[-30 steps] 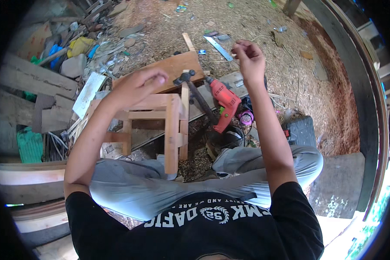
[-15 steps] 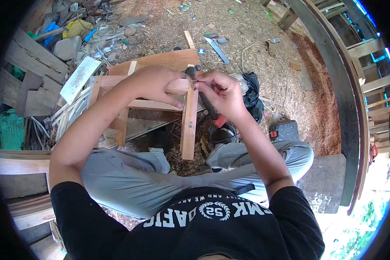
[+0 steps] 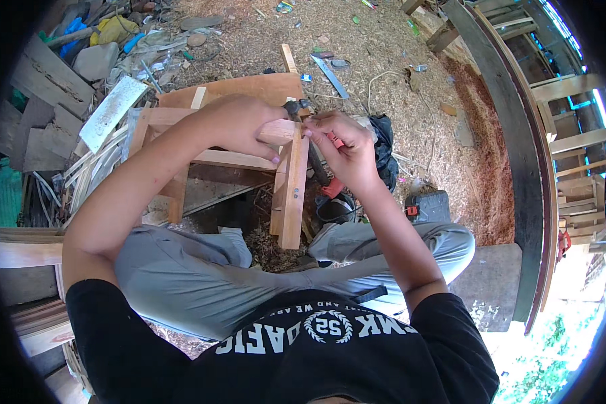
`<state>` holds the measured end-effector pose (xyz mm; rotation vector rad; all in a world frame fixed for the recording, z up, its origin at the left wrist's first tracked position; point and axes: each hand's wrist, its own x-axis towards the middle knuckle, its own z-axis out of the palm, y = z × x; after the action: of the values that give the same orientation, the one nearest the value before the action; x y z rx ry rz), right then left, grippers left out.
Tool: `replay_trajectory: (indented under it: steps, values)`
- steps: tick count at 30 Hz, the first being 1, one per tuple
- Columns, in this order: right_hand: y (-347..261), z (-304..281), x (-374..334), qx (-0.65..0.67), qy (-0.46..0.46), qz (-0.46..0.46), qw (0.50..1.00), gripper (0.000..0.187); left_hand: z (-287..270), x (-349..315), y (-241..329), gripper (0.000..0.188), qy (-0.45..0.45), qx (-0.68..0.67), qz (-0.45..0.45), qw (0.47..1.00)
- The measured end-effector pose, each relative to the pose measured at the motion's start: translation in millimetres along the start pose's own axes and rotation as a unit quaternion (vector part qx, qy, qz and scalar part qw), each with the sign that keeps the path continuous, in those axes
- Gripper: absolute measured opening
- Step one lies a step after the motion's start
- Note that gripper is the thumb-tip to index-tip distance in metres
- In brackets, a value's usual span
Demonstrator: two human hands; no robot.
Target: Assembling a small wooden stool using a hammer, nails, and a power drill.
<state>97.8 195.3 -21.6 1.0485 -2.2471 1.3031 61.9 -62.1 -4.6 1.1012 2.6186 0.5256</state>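
Note:
A pale wooden frame (image 3: pixel 232 159) of jointed bars stands in front of me over my lap. My left hand (image 3: pixel 246 124) is closed around the end of its upper bar, thumb on the near side. The frame's right upright (image 3: pixel 293 195) points toward me, with small dark spots on its face. At that upright's far end my right hand (image 3: pixel 347 145) pinches fingertips together; what they hold is too small to make out. Something red shows inside its palm. A hammer (image 3: pixel 297 106) rests against the far corner between my hands, its dark handle with red grip slanting down behind the upright.
A brown wooden board (image 3: pixel 249 87) lies behind the frame. Beyond it are a flat metal blade (image 3: pixel 330 77) and wood shavings on the ground. A black bag (image 3: pixel 384 148) and a dark case (image 3: pixel 427 207) sit at right. Scrap wood and rubbish (image 3: pixel 114 118) pile up at left.
The view has shifted slightly. The frame has turned a little, so more of the right upright's inner side shows. Both hands keep their places at the corner.

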Motion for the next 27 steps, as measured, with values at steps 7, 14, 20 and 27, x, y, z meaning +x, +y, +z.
replay_trajectory:
  steps: [7,14,20,27]
  values:
    - [-7.0,-1.4,-4.5,-0.015,-0.027,0.062,0.998,0.008,-5.6,2.3,10.7,0.069,-0.017,0.019,-0.011,1.0]
    - [0.4,-9.3,-3.5,-0.015,-0.01,-0.037,0.999,0.012,-1.5,0.6,11.4,0.063,-0.008,-0.016,0.005,1.0]
    - [107.9,30.4,-66.3,-0.002,0.076,0.351,0.933,0.037,-1.7,7.2,12.6,0.05,0.012,0.031,-0.027,0.999]
    - [179.0,88.1,-122.0,-0.294,-0.14,0.368,0.871,0.054,-2.8,10.2,10.7,0.046,-0.011,0.053,-0.051,0.997]
